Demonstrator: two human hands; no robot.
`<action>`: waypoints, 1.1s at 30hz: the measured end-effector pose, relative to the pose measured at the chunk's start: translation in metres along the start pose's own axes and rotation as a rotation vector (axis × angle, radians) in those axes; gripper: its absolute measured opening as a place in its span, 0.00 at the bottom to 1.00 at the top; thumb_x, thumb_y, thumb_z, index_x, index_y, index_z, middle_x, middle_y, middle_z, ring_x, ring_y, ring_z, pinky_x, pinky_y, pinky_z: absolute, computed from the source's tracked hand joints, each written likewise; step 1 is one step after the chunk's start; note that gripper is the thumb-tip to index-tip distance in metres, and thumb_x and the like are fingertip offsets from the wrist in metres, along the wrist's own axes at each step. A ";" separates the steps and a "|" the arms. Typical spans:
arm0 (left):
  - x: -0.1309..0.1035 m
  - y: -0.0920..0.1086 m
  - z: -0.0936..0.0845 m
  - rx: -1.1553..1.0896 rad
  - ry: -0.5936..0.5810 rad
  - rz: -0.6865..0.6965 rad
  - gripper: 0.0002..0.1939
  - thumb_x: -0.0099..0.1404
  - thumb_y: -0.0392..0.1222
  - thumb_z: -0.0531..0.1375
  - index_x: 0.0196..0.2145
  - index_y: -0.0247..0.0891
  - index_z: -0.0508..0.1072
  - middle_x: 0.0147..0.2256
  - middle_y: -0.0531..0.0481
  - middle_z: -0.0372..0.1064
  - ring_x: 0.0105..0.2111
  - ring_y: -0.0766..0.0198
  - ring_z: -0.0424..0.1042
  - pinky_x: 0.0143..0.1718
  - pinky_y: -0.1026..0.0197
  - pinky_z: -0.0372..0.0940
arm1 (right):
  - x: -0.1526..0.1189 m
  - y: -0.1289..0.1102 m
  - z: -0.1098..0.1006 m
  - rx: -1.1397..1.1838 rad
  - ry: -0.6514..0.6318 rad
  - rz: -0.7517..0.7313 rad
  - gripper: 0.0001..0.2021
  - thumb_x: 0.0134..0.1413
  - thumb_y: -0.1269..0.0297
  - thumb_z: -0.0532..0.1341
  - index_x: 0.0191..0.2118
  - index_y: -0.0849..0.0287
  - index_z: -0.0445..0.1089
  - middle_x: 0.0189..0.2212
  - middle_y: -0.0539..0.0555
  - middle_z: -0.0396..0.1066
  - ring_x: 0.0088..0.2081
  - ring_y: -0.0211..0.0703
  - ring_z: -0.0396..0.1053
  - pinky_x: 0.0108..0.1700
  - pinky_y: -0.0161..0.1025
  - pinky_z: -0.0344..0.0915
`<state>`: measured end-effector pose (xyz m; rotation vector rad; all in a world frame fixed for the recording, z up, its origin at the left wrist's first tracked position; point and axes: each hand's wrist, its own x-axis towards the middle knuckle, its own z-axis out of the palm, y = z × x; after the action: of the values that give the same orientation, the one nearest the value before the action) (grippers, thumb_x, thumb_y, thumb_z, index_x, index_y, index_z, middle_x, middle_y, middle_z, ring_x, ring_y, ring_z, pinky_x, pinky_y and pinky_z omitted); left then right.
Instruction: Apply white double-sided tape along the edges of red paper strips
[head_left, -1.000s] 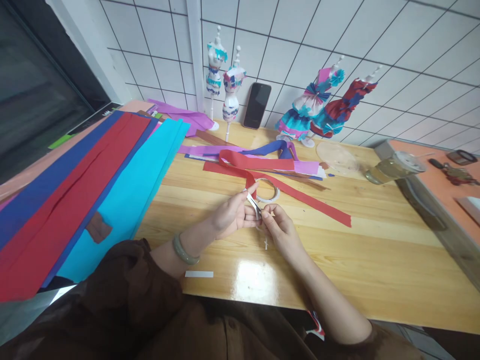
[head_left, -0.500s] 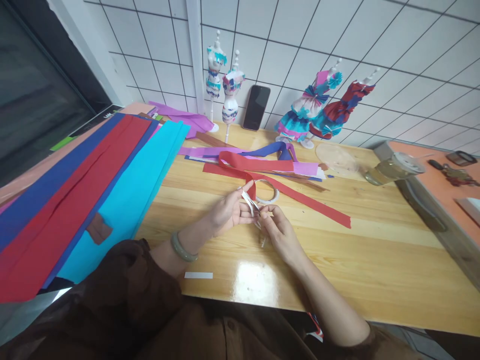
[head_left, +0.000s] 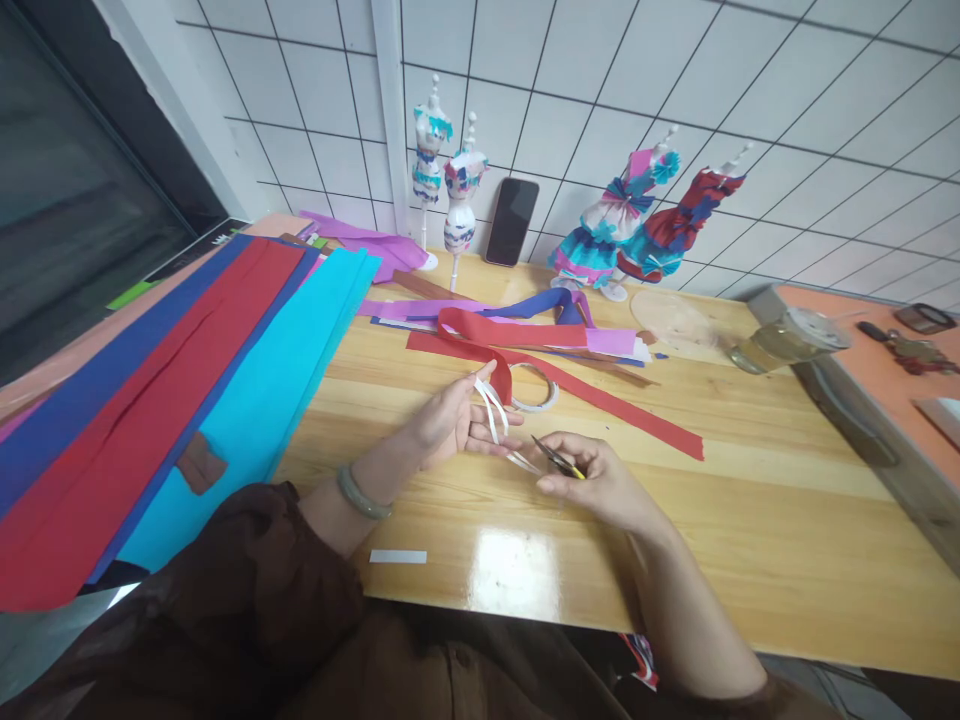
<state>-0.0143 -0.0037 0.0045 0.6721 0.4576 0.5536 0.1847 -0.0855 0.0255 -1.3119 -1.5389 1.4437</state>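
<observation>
Thin white strips (head_left: 493, 412) hang from the thumb and fingertips of my left hand (head_left: 451, 420), whose other fingers are spread. Small scissors (head_left: 555, 457) with a bit of yellow at the handle are gripped in my right hand (head_left: 592, 478), their tips pointing toward the strips. The lower end of the strips reaches close to my right fingers; whether it touches them I cannot tell. Just behind the hands lies a white tape roll (head_left: 553, 398), beside a long red strip (head_left: 637, 410) that curls near my left fingertips.
A short white strip (head_left: 398, 557) lies near the front edge. Coloured paper sheets (head_left: 300, 370) cover the left. Behind are purple and blue strips (head_left: 611, 341), a phone (head_left: 513, 222), two bare mannequins (head_left: 460, 205) and two dressed ones (head_left: 679, 215). A glass jar (head_left: 787, 340) stands right.
My right hand has moved right and slightly toward me, away from my left hand, and the scissors now show clearly. The white strips hang more spread out from my left hand.
</observation>
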 end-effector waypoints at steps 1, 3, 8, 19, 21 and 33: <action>0.000 0.000 -0.001 0.006 -0.012 -0.006 0.33 0.64 0.53 0.44 0.61 0.47 0.32 0.41 0.37 0.70 0.33 0.56 0.74 0.35 0.52 0.65 | -0.002 0.000 -0.005 -0.013 -0.060 0.036 0.09 0.41 0.63 0.66 0.32 0.59 0.69 0.21 0.48 0.65 0.20 0.33 0.59 0.22 0.32 0.57; -0.001 0.000 -0.003 0.005 -0.048 -0.015 0.33 0.64 0.53 0.43 0.61 0.47 0.31 0.44 0.36 0.68 0.31 0.56 0.74 0.31 0.55 0.66 | -0.005 0.001 -0.014 -0.006 -0.221 0.106 0.07 0.43 0.63 0.64 0.28 0.60 0.71 0.18 0.48 0.66 0.16 0.31 0.58 0.19 0.32 0.56; -0.002 0.003 -0.008 -0.007 -0.137 -0.038 0.31 0.65 0.51 0.40 0.61 0.46 0.29 0.48 0.34 0.65 0.24 0.62 0.73 0.20 0.64 0.65 | -0.011 0.010 -0.031 0.130 -0.240 0.115 0.09 0.45 0.60 0.62 0.27 0.61 0.71 0.11 0.46 0.63 0.11 0.30 0.54 0.14 0.30 0.49; 0.000 0.001 -0.001 -0.005 -0.085 -0.028 0.33 0.64 0.52 0.44 0.61 0.48 0.30 0.46 0.35 0.67 0.24 0.61 0.73 0.20 0.64 0.65 | 0.014 0.003 0.008 0.126 0.125 0.004 0.11 0.41 0.60 0.65 0.27 0.59 0.64 0.31 0.53 0.70 0.21 0.32 0.60 0.20 0.32 0.54; 0.000 -0.001 0.001 -0.006 -0.085 -0.023 0.33 0.64 0.52 0.43 0.61 0.48 0.30 0.45 0.35 0.67 0.24 0.61 0.73 0.20 0.64 0.65 | 0.018 0.004 0.018 0.096 0.137 -0.016 0.12 0.41 0.61 0.65 0.28 0.59 0.62 0.33 0.53 0.69 0.28 0.37 0.64 0.29 0.35 0.60; -0.001 0.003 0.000 -0.062 -0.070 0.001 0.31 0.64 0.52 0.43 0.61 0.51 0.32 0.45 0.37 0.68 0.19 0.66 0.71 0.16 0.68 0.62 | 0.019 0.012 0.018 0.277 0.043 0.143 0.16 0.43 0.59 0.64 0.28 0.57 0.54 0.21 0.45 0.65 0.13 0.25 0.47 0.14 0.28 0.41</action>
<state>-0.0159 -0.0026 0.0064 0.6301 0.3736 0.5414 0.1657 -0.0750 0.0079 -1.2951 -1.1864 1.6400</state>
